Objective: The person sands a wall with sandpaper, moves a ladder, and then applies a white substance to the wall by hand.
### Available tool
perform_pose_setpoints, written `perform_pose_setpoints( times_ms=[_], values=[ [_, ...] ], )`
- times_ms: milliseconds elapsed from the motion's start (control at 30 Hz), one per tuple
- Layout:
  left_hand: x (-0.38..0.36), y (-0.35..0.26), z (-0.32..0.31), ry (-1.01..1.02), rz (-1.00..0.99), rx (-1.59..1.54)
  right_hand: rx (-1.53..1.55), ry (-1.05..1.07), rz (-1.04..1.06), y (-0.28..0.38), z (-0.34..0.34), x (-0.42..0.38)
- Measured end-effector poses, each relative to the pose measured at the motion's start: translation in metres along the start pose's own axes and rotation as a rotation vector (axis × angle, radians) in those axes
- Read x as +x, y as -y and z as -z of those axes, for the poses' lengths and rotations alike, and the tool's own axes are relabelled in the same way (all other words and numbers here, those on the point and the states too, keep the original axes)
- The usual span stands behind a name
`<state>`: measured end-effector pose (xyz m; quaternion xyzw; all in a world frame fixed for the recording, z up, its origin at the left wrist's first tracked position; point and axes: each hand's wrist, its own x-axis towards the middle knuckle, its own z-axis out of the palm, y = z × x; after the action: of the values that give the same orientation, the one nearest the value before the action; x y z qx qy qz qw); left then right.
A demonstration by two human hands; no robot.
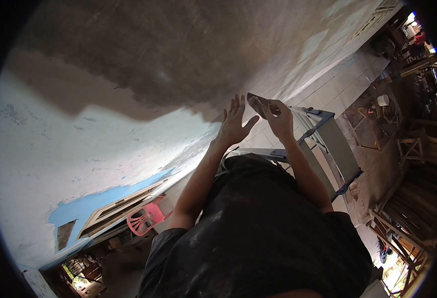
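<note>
My left hand (pixel 235 126) is raised close to the wall (pixel 129 136), fingers stretched out and thumb apart, with nothing in it. Beside it, my right hand (pixel 281 121) pinches a small flat dark piece (pixel 256 105) between thumb and fingers, its pointed end toward the wall. I cannot tell what kind of tool or sheet it is. The wall is pale and scuffed, and a large grey-brown patch (pixel 178 54) covers its upper part, with a ragged lower edge.
A folding metal ladder or platform (pixel 337 149) stands below my right forearm. To the left, a pink plastic chair (pixel 151 216) is near a framed opening (pixel 119 206) in a blue strip of wall (pixel 91 204). Wooden furniture frames (pixel 417 149) crowd the right side, beyond the tiled floor (pixel 335 92).
</note>
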<state>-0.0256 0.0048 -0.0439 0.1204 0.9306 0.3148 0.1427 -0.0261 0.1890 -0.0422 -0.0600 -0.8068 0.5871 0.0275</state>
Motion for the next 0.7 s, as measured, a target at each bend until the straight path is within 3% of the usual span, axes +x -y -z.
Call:
perform_pose_setpoints(
  times_ms=[100,200,300,400,533,700],
  values=[
    [-0.002,-0.001,0.007,-0.054,-0.019,-0.132,0.171,0.107,-0.159,-0.002,0.005,0.0],
    [-0.006,-0.009,0.008,-0.019,0.153,-0.405,0.171,0.119,-0.117,0.003,0.001,-0.01],
    [-0.004,-0.006,0.002,-0.036,0.156,-0.447,0.223,0.166,0.012,-0.008,-0.005,-0.02],
    [0.003,0.006,-0.005,-0.009,0.009,-0.785,0.043,0.164,0.37,0.0,-0.005,-0.028],
    [-0.005,0.006,0.0,-0.049,-0.03,-0.923,-0.024,0.265,0.415,0.02,0.003,-0.038],
    [-0.012,0.0,0.02,-0.02,-0.025,-1.067,0.146,0.342,0.285,0.015,0.015,-0.036]
  ],
)
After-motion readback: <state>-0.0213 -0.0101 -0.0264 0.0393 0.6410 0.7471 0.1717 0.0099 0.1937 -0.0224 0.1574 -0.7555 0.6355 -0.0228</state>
